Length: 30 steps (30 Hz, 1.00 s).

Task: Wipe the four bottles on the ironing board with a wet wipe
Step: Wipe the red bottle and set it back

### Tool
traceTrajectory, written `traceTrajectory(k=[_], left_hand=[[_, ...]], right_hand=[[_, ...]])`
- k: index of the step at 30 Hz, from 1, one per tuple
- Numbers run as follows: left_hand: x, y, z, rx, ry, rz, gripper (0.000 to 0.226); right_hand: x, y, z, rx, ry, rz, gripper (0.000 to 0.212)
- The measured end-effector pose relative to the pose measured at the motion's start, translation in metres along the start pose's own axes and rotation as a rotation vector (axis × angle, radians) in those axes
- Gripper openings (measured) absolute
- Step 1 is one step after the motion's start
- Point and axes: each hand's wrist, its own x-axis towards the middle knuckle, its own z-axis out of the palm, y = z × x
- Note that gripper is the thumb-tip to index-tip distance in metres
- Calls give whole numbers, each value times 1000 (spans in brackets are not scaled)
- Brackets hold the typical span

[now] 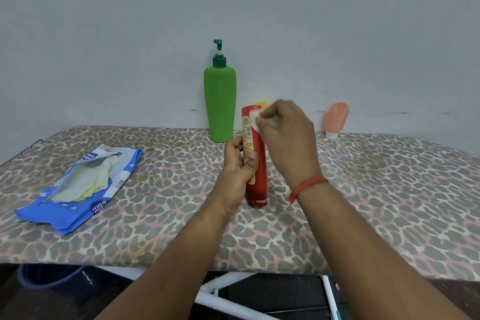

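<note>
My left hand (240,166) grips a red bottle (257,184) around its middle and holds it upright over the ironing board (363,189). My right hand (285,132) presses a white wet wipe (254,118) against the bottle's top. A tall green pump bottle (220,101) stands behind, by the wall. A pink tube (336,119) stands cap down at the right, leaning on the wall. A yellow object (261,105) peeks out behind the red bottle, mostly hidden.
An open blue wet wipe pack (78,184) lies on the board's left side. The board has a leopard-print cover and meets the grey wall (233,8) at the back. White frame legs (220,291) and a dark bucket (49,278) show below the front edge.
</note>
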Motion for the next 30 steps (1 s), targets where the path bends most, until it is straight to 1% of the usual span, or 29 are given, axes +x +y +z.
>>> traceTrajectory(k=[2,4,5,6,8,13,16,19,23,25,28,30], left_hand=[[2,-2,-4,-32,23,-6,37],[5,-4,-8,-46,40,-2,25],[6,-5,-9,-35,41,-5,25],[6,-5,-9,-18,39,-12,30],[6,-4,-8,-1,39,-18,35],[4,-2,-4,-43,37,4,31],[4,-2,-4,-113,47,-17,34],[5,0,-4,-80,52,-24,39],[3,0,-3,-33,62,-12,45],[3,0,-3,-19,81,0,46],[5,0,-2,-29,88,0,43],[5,0,-2,-46,89,-16,42]], right_hand=[[-34,12,1,-13,-63,40,11],[-72,24,-1,-47,-103,13,13],[-87,28,-3,-79,-120,-17,16],[-96,31,-4,-111,-136,-42,18],[-99,30,-6,-164,-161,-69,22],[-67,16,-2,-147,-87,-94,15],[-76,20,-1,-166,-153,-92,17],[-99,32,-6,-144,-225,-66,20],[-103,34,-8,-111,-268,-66,15],[-102,35,-8,-70,-246,-8,15],[-100,40,-10,6,-196,151,15],[-100,39,-9,-10,-198,156,14]])
